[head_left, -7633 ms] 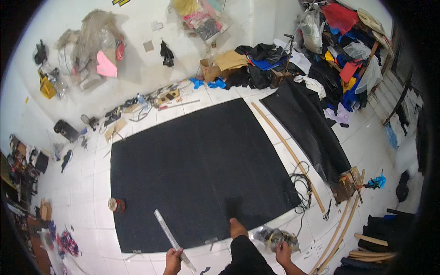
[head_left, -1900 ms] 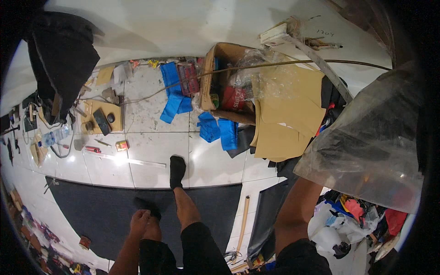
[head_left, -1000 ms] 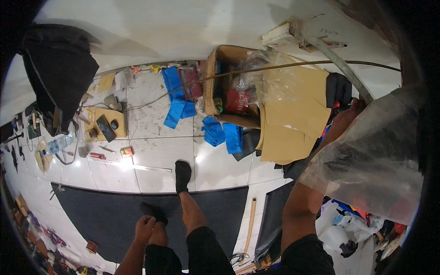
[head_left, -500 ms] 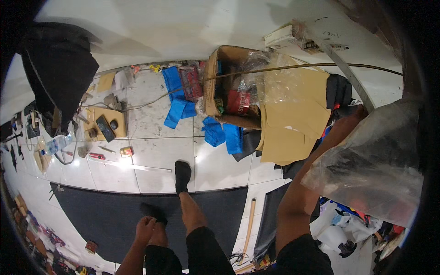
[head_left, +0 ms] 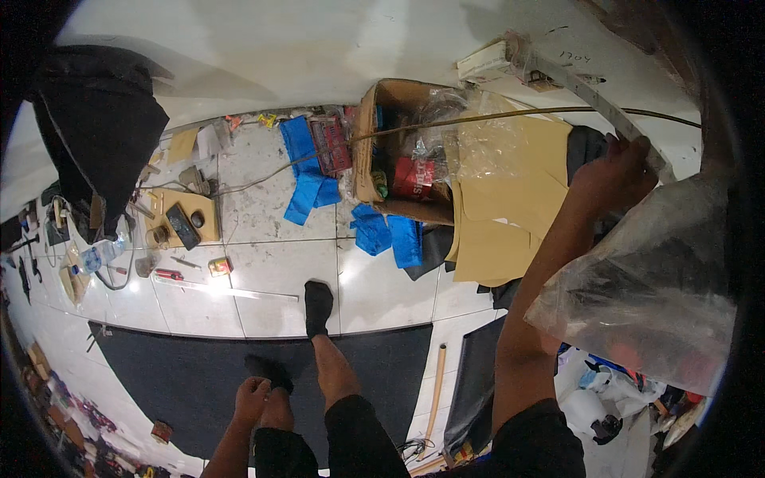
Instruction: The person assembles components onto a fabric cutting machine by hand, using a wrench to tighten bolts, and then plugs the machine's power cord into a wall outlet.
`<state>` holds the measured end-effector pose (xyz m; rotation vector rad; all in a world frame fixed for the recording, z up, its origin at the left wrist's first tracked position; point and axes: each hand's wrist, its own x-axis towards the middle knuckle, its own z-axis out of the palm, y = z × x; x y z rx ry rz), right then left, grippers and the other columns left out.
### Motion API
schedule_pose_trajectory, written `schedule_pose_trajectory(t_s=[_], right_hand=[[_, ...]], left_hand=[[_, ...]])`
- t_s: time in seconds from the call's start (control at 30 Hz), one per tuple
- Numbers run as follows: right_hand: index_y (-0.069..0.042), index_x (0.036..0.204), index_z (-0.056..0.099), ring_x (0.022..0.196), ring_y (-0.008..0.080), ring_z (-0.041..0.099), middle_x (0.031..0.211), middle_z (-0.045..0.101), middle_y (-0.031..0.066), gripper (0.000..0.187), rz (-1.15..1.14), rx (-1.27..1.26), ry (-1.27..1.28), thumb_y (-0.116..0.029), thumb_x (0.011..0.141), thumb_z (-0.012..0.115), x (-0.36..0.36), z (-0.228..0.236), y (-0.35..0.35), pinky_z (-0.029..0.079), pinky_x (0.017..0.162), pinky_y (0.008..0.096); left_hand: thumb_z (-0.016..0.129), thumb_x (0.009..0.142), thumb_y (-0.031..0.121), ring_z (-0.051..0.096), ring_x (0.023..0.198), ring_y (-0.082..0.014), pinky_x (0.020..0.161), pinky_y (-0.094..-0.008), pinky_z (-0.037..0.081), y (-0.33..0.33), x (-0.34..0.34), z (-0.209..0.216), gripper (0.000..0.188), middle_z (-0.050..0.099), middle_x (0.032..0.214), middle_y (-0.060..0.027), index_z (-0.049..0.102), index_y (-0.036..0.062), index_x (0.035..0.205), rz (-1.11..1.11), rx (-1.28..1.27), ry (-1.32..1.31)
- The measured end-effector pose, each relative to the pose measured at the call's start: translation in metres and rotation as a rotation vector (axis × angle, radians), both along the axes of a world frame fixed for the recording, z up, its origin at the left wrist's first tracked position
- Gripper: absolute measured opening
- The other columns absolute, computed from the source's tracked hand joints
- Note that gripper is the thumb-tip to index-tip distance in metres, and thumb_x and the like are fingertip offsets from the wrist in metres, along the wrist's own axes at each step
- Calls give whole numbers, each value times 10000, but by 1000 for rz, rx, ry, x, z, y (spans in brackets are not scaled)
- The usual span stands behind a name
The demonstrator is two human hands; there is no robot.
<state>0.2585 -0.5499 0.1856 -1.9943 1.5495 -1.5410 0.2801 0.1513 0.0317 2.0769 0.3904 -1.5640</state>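
Note:
My right hand [head_left: 620, 174] is raised at the far right, its fingers closed around a long, flat metal ruler [head_left: 574, 86]. The ruler slants from the small white box on the wall side down past my fingers. Below that hand, a clear plastic sheet [head_left: 637, 279] hangs close to my forearm. My left hand [head_left: 253, 398] is low in front of my leg, fingers drawn together; what they hold, if anything, is too small to make out. Beneath it a large black sheet [head_left: 191, 382] lies on the tiled floor, with my socked feet on it and at its far edge.
An open cardboard box [head_left: 366, 151] stands by the wall, beside tan sheets [head_left: 510, 191] and blue cloth pieces [head_left: 312, 195]. A thin cable [head_left: 494, 117] crosses above them. A phone [head_left: 183, 225], red cutter [head_left: 169, 275] and a second ruler [head_left: 255, 294] lie left. A wooden stick [head_left: 437, 390] lies right.
My right hand has moved up along with its forearm, and the ruler has shifted right at its lower end. My left hand has stayed in place.

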Motion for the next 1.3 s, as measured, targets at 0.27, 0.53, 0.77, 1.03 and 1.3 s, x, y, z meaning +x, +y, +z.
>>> schedule_pose_trajectory(t_s=[0.27,0.53,0.77,1.03,1.3], right_hand=[[99,943,579,756,215,676,895,673,173,400,93,-40,-19,-300,924,590,43,1,-4,527,710,318],[-6,896,667,768,229,602,827,666,98,387,365,-93,379,-391,898,625,49,-37,-62,458,776,343],[13,1261,543,928,231,619,1134,629,139,480,326,-22,147,-300,913,652,27,-73,-25,472,825,340],[20,1090,564,972,381,575,1006,606,222,294,643,730,749,-241,972,497,-94,-181,243,444,856,466],[25,916,674,900,411,642,934,665,262,571,1153,1106,1228,-523,929,513,-209,-106,493,488,785,471]], left_hand=[[612,905,254,569,714,-146,641,-309,471,-6,1,4,255,617,820,-41,633,6,959,9,-6,3],[637,905,229,607,754,-135,665,-292,486,-14,8,18,268,657,863,-74,648,-10,1027,52,41,4],[633,912,262,610,797,-148,715,-313,492,-15,2,42,313,664,916,-84,644,-19,1049,16,57,-18],[617,914,275,640,877,-203,805,-330,491,80,-99,92,356,682,995,-122,634,-17,1117,156,145,-85],[649,879,303,644,1040,-271,910,-366,488,218,-229,183,435,676,1095,-175,621,-11,1179,772,238,-184]])
